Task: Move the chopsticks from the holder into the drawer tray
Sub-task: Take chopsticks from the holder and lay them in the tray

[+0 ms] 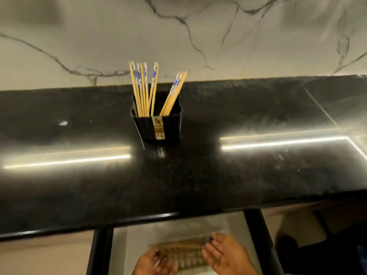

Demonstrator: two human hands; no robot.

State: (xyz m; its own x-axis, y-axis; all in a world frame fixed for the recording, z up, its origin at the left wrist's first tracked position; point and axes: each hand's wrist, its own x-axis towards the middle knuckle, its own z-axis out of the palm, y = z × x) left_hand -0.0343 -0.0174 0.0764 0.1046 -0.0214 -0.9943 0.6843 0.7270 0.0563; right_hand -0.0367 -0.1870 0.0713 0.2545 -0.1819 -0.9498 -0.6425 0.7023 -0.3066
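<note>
A black ribbed holder (158,126) with a gold label stands on the black countertop, near the back wall. Several bamboo chopsticks (144,90) with blue-and-white tops stand in it, one bunch upright at the left, another leaning right. Below the counter's front edge the drawer is pulled out, and a blurred bundle of chopsticks (182,255) lies in its pale tray (131,247). My left hand (156,262) and my right hand (226,255) rest at either end of that bundle, fingers spread. Motion blur hides whether they grip it.
The glossy black countertop (198,175) reflects strip lights. A marble wall (198,36) rises behind it. Black drawer rails (258,235) frame the tray. Dark shapes lie on the floor at the lower right.
</note>
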